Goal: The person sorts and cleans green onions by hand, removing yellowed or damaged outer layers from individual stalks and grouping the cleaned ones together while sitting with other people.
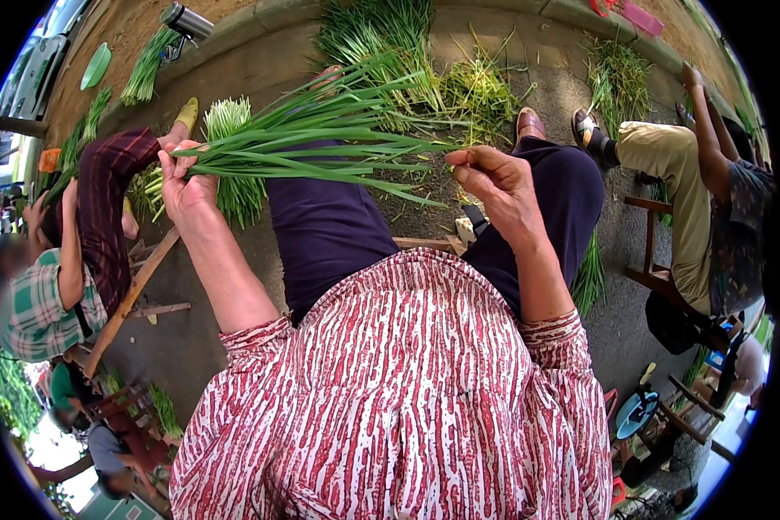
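Observation:
My left hand (187, 179) is closed around the base of a bunch of long green garlic chives (312, 143), held above my left thigh. The leaves fan out to the right across my lap. My right hand (499, 186) is pinched, thumb against fingers, right at the leaf tips on the far side of the bunch; one leaf tip appears to be between the fingers. Behind and below the bunch, a sheaf of chives with pale cut ends (228, 114) lies on the ground beside my left leg.
Ahead lie a large heap of chives (390, 43) and a pile of yellowed trimmings (481, 91). More trimmings (620, 78) lie by a co-worker's sandalled foot at the right. Another person in a checked shirt (39, 299) sits at the left. A metal flask (186, 21) stands near the kerb.

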`<state>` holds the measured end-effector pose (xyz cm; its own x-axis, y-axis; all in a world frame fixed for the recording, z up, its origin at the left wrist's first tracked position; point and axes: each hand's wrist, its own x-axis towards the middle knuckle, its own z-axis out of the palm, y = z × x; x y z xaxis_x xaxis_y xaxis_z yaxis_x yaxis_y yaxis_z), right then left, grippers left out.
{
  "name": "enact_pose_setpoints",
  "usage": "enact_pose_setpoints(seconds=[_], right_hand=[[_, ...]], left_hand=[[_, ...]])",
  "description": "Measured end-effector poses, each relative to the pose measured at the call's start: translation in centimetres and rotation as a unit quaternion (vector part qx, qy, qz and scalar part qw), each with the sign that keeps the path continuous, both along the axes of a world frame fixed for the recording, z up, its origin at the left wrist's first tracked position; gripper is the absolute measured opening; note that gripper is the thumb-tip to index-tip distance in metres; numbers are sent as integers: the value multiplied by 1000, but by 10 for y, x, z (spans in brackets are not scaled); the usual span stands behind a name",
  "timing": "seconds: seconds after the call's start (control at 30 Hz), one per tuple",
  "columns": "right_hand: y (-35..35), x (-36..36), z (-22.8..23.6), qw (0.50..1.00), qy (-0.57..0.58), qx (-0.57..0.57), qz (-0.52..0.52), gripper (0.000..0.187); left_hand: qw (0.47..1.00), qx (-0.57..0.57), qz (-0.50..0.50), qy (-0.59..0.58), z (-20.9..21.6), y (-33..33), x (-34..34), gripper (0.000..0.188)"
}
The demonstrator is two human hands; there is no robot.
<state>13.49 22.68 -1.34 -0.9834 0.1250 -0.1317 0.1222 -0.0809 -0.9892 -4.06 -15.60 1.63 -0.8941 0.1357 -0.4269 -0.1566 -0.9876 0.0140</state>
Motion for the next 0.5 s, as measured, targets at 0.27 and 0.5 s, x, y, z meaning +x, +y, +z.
enact_pose_setpoints(seconds=[0.27,0.5], right_hand=[[-21,-19,-5,996,-12,-73,47,26],[-24,-29,-5,989,3,-123,87,32]], left_hand=[[1000,-13,11,-7,5,8,1,23],[1000,10,-10,9,2,5,2,23]])
